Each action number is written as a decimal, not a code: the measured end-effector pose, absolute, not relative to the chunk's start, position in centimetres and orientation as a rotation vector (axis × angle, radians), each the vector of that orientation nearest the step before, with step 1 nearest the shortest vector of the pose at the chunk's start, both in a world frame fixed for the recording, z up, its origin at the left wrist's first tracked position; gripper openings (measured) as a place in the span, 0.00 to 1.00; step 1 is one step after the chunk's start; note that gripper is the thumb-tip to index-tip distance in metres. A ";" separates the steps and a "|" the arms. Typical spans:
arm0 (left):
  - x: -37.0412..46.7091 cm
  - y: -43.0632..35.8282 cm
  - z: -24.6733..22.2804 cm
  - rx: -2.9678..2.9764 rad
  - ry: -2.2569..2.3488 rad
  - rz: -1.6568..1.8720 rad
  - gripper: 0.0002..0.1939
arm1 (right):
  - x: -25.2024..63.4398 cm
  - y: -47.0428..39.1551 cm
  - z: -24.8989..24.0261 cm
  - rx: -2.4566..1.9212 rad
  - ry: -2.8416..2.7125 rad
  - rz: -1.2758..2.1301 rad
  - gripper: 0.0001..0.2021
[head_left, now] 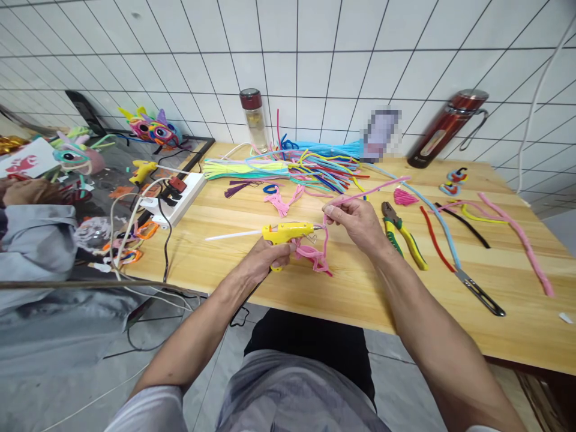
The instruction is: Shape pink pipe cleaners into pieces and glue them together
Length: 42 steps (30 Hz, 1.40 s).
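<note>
My left hand is closed around the handle of a yellow glue gun, with a white glue stick out of its back end. The gun's nozzle points right and meets a pink pipe cleaner. My right hand pinches that pipe cleaner, which extends up to the right and also hangs down. Beside the left fingers is a bent pink pipe-cleaner shape; whether that hand also grips it is unclear. Another pink bent piece lies behind the gun.
Pipe-cleaner bundles lie along the back, near a glass bottle and red thermos. Pliers and a metal blade lie right. A power strip with cables is left, beside a person's sleeve.
</note>
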State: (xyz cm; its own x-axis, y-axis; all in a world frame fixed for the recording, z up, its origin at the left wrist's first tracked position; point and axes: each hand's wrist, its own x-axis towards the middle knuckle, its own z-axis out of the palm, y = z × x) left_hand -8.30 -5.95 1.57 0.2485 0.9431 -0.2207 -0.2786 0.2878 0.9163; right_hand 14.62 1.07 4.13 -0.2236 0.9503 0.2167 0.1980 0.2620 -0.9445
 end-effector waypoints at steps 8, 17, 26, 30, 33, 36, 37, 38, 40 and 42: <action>-8.2 -6.3 0.9 0.913 0.957 1.001 0.16 | 15.7 1.7 4.9 -1.058 -1.334 1.090 0.17; -7.6 -5.2 1.2 0.814 1.089 1.419 0.20 | 15.6 2.0 4.8 -1.037 -1.210 1.126 0.18; -9.0 -4.4 2.1 0.638 1.029 1.405 0.18 | 18.0 3.4 4.7 -1.019 -1.041 0.946 0.17; -9.4 -4.5 4.0 0.395 0.817 1.359 0.13 | 18.3 4.1 4.1 -1.052 -1.047 0.968 0.18; -9.3 -4.8 5.1 0.335 0.735 1.322 0.12 | 18.3 4.2 3.7 -1.210 -1.244 1.008 0.24; -9.0 -5.1 5.7 0.356 0.700 1.282 0.12 | 18.1 3.3 4.1 -1.406 -1.600 1.082 0.34; -8.9 -5.1 5.8 0.368 0.696 1.283 0.12 | 17.9 2.7 4.5 -1.438 -1.685 1.051 0.35; -8.9 -5.2 5.9 0.381 0.692 1.288 0.12 | 17.6 2.0 4.9 -1.440 -1.726 0.966 0.35; -8.7 -5.2 5.9 0.412 0.681 1.296 0.13 | 16.6 0.4 6.0 -1.331 -1.667 0.693 0.30; -8.5 -5.2 5.9 0.453 0.668 1.288 0.13 | 15.3 -1.1 6.7 -1.131 -1.631 0.523 0.20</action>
State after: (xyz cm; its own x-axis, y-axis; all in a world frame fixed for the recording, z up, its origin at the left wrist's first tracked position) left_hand -8.52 -5.19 5.90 0.1352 0.9705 -0.1995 -0.7218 0.2344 0.6512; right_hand 15.25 -1.08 6.67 -0.0194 0.8665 0.4988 0.4151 0.4608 -0.7844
